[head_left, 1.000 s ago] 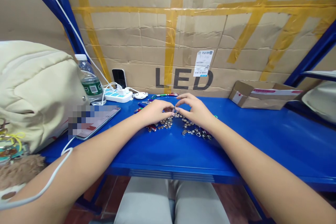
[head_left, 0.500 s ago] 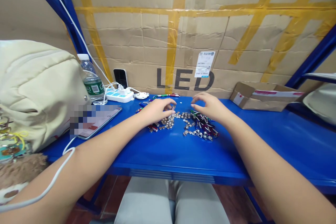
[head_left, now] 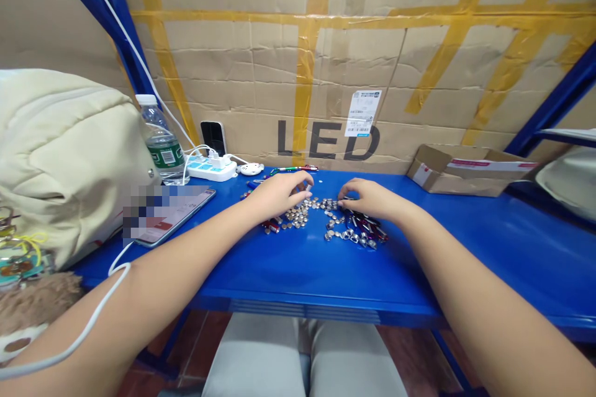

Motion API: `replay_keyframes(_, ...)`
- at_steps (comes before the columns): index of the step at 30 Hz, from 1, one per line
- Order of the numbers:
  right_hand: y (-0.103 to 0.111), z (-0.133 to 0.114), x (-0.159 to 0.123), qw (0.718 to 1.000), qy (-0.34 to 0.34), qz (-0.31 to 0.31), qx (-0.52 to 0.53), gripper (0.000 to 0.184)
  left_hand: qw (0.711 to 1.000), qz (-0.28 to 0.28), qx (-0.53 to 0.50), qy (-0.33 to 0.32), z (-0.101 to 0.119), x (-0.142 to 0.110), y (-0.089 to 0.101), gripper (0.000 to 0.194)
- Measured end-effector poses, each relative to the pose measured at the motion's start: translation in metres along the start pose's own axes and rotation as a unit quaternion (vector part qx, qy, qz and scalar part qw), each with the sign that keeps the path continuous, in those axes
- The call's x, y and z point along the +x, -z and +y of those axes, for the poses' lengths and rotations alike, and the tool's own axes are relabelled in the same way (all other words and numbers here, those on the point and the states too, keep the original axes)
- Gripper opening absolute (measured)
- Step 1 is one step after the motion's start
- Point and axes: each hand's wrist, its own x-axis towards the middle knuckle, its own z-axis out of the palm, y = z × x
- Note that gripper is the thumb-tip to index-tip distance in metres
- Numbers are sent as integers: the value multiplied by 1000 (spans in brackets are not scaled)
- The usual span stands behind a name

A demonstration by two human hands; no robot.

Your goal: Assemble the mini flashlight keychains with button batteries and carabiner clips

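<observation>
My left hand (head_left: 282,192) is over the left side of the piles, thumb and fingertips curled round a small silver piece (head_left: 308,187). Below it lie several small round silver discs (head_left: 298,216), like button cells, and a few red metal tubes (head_left: 274,225). My right hand (head_left: 370,198) reaches low to the right pile, its thumb and index fingertips brought close together at the silver pieces. What they grip, if anything, is too small to make out. Under that hand are dark, shiny coloured tubes (head_left: 365,223) with silver rings or caps (head_left: 358,238) at their near ends.
Pens (head_left: 295,169) lie behind the piles. At left are a beige bag (head_left: 69,149), a water bottle (head_left: 164,147), a tablet or phone (head_left: 179,220) and a white power strip (head_left: 212,167). An open cardboard box (head_left: 465,177) stands at right. A white cable crosses my left forearm.
My right hand has lowered onto the right pile, and its fingertips have come closer together. My left hand has barely moved, still with its fingertips curled.
</observation>
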Motion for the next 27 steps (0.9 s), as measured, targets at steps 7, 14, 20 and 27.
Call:
replay_keyframes(7,-4,-5,1,998,57,25,22,10,1000,3,-15,24,0,1,-2,29)
replay_keyframes(14,-17,-4,6,997,68,28,-2,7,1000,-4,-26,13,0,1,-5,31)
replay_keyframes(20,-4,-18,0,994,38,83,57,10,1000,-23,-16,2,1,0,-4,29)
replay_keyframes(27,-11,-33,-1,959,86,80,259,25,998,-48,-33,-11,2,-1,-8,37)
